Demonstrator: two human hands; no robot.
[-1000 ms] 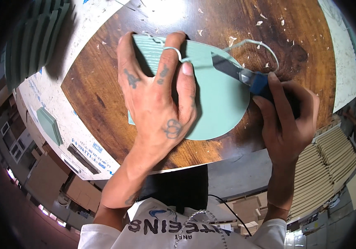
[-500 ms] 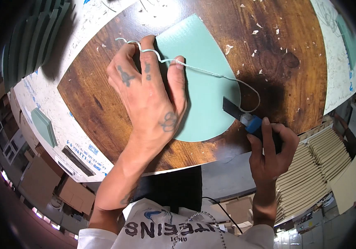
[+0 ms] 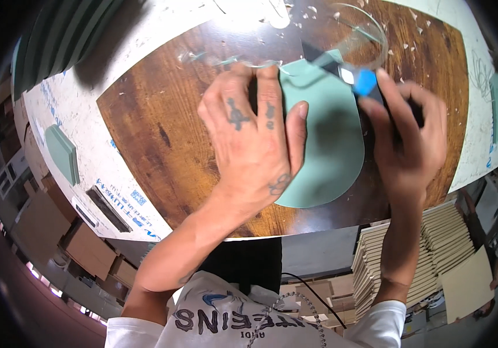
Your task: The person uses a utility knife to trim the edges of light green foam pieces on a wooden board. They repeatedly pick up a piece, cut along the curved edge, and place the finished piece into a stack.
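Note:
A flat light-green sheet piece [image 3: 330,174] with a rounded near end lies on the brown wood-grain board. My left hand [image 3: 252,124] rests over its left edge, fingers stretched forward and thumb on the sheet. In my right hand [image 3: 411,130] is a utility knife [image 3: 365,82] with a blue front part and a dark blade. The blade is over the far end of the sheet; motion blur hides whether it touches. A thin pale trimmed strip [image 3: 384,49] curls past the left fingertips and loops beyond the knife, partly blurred.
Small pale scraps lie across the wood-grain board [image 3: 162,139], which sits on a white table [image 3: 37,110]. Curved green pieces [image 3: 66,40] stand at far left; smaller stacked green pieces [image 3: 62,153] lie nearer. Many beige panels [image 3: 434,238] are stacked below right, off the table.
My right hand has carried the knife from the sheet's rounded near end to its far end. The strip has swung away with it. My left hand and the sheet have shifted right.

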